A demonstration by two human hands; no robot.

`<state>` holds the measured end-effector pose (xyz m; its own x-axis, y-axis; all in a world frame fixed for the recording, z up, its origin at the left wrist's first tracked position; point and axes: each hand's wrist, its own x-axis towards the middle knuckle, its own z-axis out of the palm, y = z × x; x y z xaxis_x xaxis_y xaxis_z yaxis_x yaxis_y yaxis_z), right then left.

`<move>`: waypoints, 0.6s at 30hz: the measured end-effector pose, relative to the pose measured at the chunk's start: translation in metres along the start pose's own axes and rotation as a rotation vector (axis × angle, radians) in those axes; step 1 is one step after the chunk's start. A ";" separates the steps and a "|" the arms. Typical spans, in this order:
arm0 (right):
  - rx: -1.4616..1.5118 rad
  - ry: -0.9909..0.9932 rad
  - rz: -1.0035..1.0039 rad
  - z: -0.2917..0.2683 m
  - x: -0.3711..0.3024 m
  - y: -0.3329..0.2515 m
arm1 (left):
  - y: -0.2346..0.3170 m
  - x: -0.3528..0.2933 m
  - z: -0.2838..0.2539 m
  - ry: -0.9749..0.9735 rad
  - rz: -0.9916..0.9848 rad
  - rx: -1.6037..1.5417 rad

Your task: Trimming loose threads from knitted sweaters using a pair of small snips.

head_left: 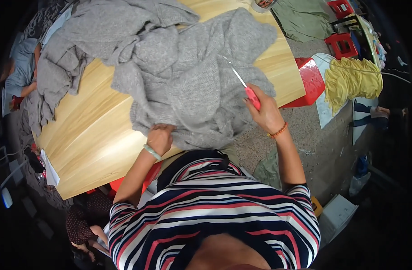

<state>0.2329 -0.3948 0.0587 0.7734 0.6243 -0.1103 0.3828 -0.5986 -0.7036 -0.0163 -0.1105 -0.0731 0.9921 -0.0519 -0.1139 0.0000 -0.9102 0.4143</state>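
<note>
The right hand (267,113), right of centre in the frame, was closed around the pink handle of a slender metal tool (252,97). The shaft pointed to the upper left and its tip was over the grey knit fabric (194,92); contact between tip and fabric could not be determined. An orange beaded bracelet (278,130) circled the right wrist.

The left hand (160,138), below centre, rested with bent fingers at the lower edge of the same fabric; whether it gripped the knit could not be told. A pale green bangle (152,152) was on that wrist.

The fabric lay in loose folds across the upper centre of the frame, on a wood-grain surface (91,148), its lower edge hanging toward the wearer's striped top (215,193). More grey knit (104,29) was heaped at upper left. A container (262,4) stood at the top edge of the frame.

Beyond the surface, a red plastic stool (311,81) was noted at right, with gathered yellow fabric (354,81) farther right and green cloth (302,19) at upper right. One person (23,65) was at the left edge; another, in dotted clothing (82,213), was at lower left.
</note>
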 end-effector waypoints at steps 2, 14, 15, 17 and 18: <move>0.020 -0.022 -0.028 0.009 0.010 -0.004 | 0.027 0.011 -0.029 0.047 -0.057 -0.054; 0.045 -0.077 -0.167 0.123 -0.025 -0.024 | -0.012 0.096 -0.058 0.226 -0.037 -0.225; 0.033 -0.040 -0.148 0.140 -0.035 -0.016 | -0.023 0.100 -0.051 0.227 -0.032 -0.226; 0.020 0.008 -0.116 0.167 -0.046 0.005 | -0.039 0.108 -0.042 0.159 -0.058 -0.486; 0.046 0.022 -0.077 0.177 -0.047 0.016 | -0.040 0.112 -0.044 0.148 -0.042 -0.487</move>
<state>0.1135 -0.3446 -0.0718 0.7540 0.6557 -0.0396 0.4183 -0.5258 -0.7407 0.1003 -0.0616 -0.0634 0.9971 0.0720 -0.0249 0.0638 -0.6111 0.7890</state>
